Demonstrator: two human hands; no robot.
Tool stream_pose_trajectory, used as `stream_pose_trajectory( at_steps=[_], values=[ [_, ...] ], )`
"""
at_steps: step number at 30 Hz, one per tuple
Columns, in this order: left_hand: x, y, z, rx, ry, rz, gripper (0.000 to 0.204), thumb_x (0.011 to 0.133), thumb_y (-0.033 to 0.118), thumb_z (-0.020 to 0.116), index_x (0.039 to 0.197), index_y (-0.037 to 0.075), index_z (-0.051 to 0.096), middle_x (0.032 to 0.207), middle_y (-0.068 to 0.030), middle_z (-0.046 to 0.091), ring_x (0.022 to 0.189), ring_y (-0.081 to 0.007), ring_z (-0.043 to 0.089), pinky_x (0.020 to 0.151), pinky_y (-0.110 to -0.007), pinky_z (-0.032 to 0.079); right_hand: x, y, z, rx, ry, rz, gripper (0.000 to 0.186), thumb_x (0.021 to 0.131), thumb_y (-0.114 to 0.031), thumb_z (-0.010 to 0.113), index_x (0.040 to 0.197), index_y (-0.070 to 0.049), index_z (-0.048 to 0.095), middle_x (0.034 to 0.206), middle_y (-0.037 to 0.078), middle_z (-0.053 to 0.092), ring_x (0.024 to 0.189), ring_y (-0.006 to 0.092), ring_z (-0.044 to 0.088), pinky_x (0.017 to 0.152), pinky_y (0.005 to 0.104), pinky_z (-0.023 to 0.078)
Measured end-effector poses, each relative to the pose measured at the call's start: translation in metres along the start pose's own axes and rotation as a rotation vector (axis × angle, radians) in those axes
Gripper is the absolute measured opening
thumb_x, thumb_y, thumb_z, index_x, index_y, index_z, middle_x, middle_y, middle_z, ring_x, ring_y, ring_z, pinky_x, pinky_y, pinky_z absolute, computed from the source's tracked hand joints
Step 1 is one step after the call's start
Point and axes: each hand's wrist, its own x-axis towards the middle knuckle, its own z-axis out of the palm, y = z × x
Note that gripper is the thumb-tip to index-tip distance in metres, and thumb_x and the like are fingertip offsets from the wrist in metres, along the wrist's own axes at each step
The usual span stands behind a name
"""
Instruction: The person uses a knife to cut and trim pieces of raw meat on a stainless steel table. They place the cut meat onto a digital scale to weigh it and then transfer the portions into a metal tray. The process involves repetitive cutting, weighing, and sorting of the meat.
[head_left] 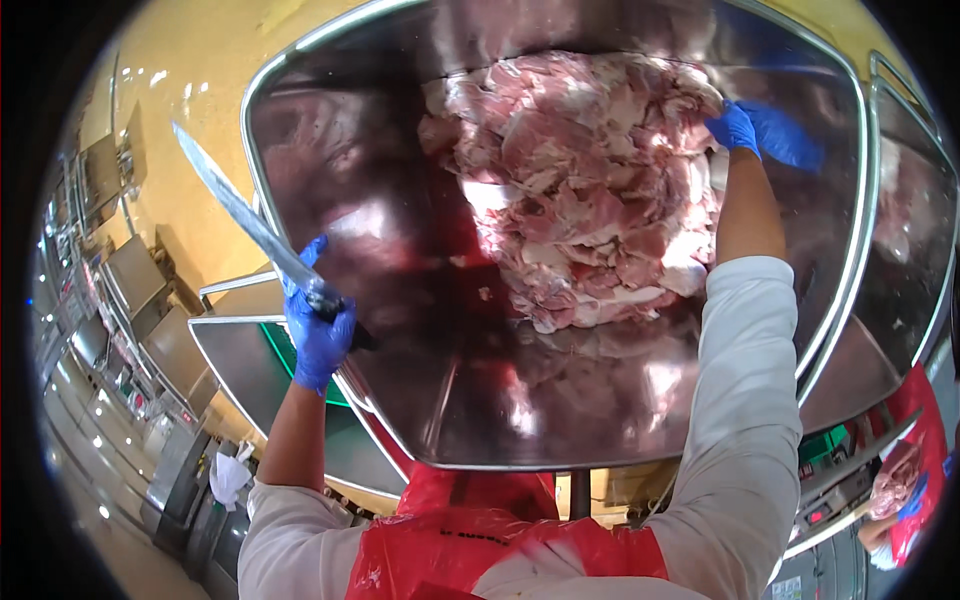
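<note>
In my blue-gloved left hand [318, 345] is a long knife [238, 208], its dark handle inside my closed fingers and its blade slanting up and left, past the bin's left rim. A wide metal bin [370, 310] opens in front of me. A heap of raw meat pieces [590, 190], pink with pale fat, lies inside it. My right hand [735, 130], also gloved in blue, reaches to the far right edge of the heap; its fingers are curled against a piece of meat there, the tips partly hidden. A blue reflection of the glove shows on the bin wall beside it.
Below my left hand stands a metal surface with a green strip [280, 350]. Another metal bin [905, 220] adjoins on the right. At lower right, a person in a red apron [925, 450] handles meat with a blue glove. Metal equipment lines the far left.
</note>
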Motion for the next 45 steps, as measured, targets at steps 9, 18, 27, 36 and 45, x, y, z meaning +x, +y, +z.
stream_pose_trajectory(
  at_steps=[9, 18, 27, 36, 45],
  values=[
    [-0.007, -0.003, 0.003, -0.002, -0.005, -0.051, 0.016, 0.065, 0.001, 0.067, 0.072, 0.004, 0.053, 0.136, -0.0233, 0.053, 0.103, -0.0362, 0.057, 0.090, -0.043, 0.043, -0.047, 0.019, 0.044, 0.081, 0.160, -0.054, 0.032, 0.079, -0.021, 0.065, 0.106, -0.005, 0.066, 0.103, 0.026, 0.067, 0.098, 0.0419, 0.065, 0.084, 0.0499, 0.052],
    [-0.010, 0.003, 0.002, 0.015, 0.026, -0.019, 0.047, 0.070, 0.003, 0.065, 0.116, 0.000, 0.056, 0.132, -0.0187, 0.056, 0.113, -0.0373, 0.051, 0.104, -0.042, 0.034, -0.243, -0.017, 0.030, 1.095, -0.134, 0.258, 0.022, 0.080, -0.008, 0.057, 0.098, 0.001, 0.066, 0.074, 0.008, 0.063, 0.058, 0.0156, 0.061, 0.046, 0.0322, 0.049],
    [-0.002, -0.022, 0.014, 0.209, 0.145, 0.182, 0.039, 0.065, 0.022, 0.071, 0.100, 0.007, 0.062, 0.101, -0.0172, 0.060, 0.106, -0.0405, 0.051, 0.103, -0.050, 0.034, -0.535, 0.025, -0.098, 1.470, -0.031, 0.082, 0.036, 0.077, -0.004, 0.053, 0.112, 0.001, 0.060, 0.088, 0.004, 0.063, 0.067, 0.0123, 0.059, 0.055, 0.0257, 0.048],
    [-0.104, 0.179, 0.035, -0.823, -0.340, 0.235, 0.034, 0.076, 0.005, 0.062, 0.110, 0.002, 0.062, 0.103, -0.0086, 0.063, 0.089, -0.0221, 0.059, 0.080, -0.031, 0.046, -0.890, 0.037, -0.151, 2.348, 0.722, 0.048, 0.068, 0.083, -0.007, 0.058, 0.146, -0.003, 0.033, 0.130, 0.015, 0.057, 0.114, 0.0313, 0.060, 0.099, 0.0427, 0.050],
    [-0.448, 0.471, 0.133, -1.488, -1.904, -0.047, 0.038, 0.076, 0.002, 0.053, 0.114, 0.008, 0.054, 0.101, -0.0056, 0.057, 0.096, -0.0207, 0.062, 0.091, -0.036, 0.051, -1.096, 0.083, -0.061, 2.389, 1.139, -0.126, 0.075, 0.079, -0.004, 0.053, 0.150, -0.006, 0.028, 0.141, 0.018, 0.048, 0.128, 0.0331, 0.051, 0.107, 0.0477, 0.044]
  ],
)
